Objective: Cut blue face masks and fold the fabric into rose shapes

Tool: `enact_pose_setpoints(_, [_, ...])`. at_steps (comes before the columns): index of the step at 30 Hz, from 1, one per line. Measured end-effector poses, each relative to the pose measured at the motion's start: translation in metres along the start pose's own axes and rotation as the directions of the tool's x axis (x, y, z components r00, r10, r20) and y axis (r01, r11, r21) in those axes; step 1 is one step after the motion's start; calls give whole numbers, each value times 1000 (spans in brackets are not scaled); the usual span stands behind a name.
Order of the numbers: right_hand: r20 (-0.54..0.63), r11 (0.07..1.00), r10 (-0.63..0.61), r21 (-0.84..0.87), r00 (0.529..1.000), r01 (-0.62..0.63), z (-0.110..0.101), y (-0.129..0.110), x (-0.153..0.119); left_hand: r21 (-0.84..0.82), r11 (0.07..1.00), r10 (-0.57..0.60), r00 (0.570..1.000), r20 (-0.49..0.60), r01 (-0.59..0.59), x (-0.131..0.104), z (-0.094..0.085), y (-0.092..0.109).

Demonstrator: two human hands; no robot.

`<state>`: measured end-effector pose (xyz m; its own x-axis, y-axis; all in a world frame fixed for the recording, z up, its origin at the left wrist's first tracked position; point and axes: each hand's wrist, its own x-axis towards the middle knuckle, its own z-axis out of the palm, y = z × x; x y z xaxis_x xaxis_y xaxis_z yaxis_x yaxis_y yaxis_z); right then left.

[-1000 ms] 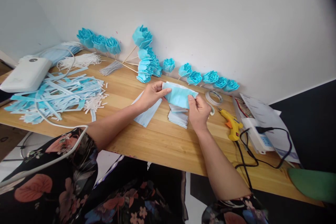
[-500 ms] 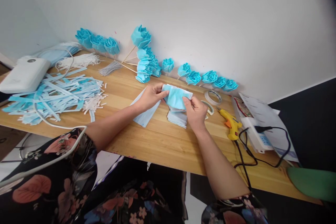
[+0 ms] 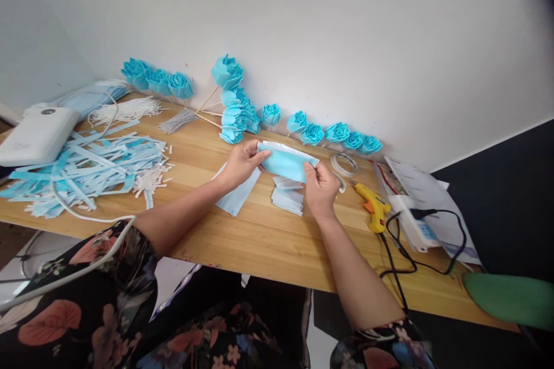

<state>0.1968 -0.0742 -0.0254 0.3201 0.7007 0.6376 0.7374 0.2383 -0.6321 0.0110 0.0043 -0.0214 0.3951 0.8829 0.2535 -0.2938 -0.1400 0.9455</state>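
Observation:
Between my hands a light blue piece of mask fabric (image 3: pixel 285 163) is stretched flat above the table, a white layer showing along its top edge. My left hand (image 3: pixel 243 164) pinches its left end, thumb on the front. The right end is pinched by my right hand (image 3: pixel 321 187), thumb also in front. Under my left hand lies a pale blue flat mask sheet (image 3: pixel 237 196), partly covered by the hand. Just below the stretched fabric, a small stack of cut pale pieces (image 3: pixel 288 199) rests on the wood.
Blue fabric flowers (image 3: pixel 234 115) on sticks lean along the wall. At left lie a heap of blue strips (image 3: pixel 99 167), white cords (image 3: pixel 125 110) and a white power bank (image 3: pixel 38 132). To the right are a tape roll (image 3: pixel 344 165), a yellow glue gun (image 3: pixel 373 207) and a power strip (image 3: pixel 413 223).
The fabric was bunched and shorter between my hands; now it is pulled out longer and flatter. Its left end has shifted left with my left hand. The whole view has shifted slightly.

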Motion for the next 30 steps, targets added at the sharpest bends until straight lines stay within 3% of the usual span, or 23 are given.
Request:
enact_pose_setpoints(9, [25, 982, -171, -73, 985, 172, -3, 0, 1, 50, 999, -8, 999, -32, 9, 0, -2, -3])
enact_pose_setpoints(16, [54, 972, -226, -55, 973, 229, 0, -4, 0, 105, 994, 22, 999, -40, -18, 2, -6, -3])
enact_pose_setpoints(26, [182, 966, -259, 18, 949, 260, 4, -8, -3, 170, 985, 39, 999, 29, -44, -4, 1, 5])
enact_pose_setpoints(30, [105, 988, -152, 45, 983, 148, 4, -5, -1, 160, 986, 55, 998, -21, -51, -2, -3, 2])
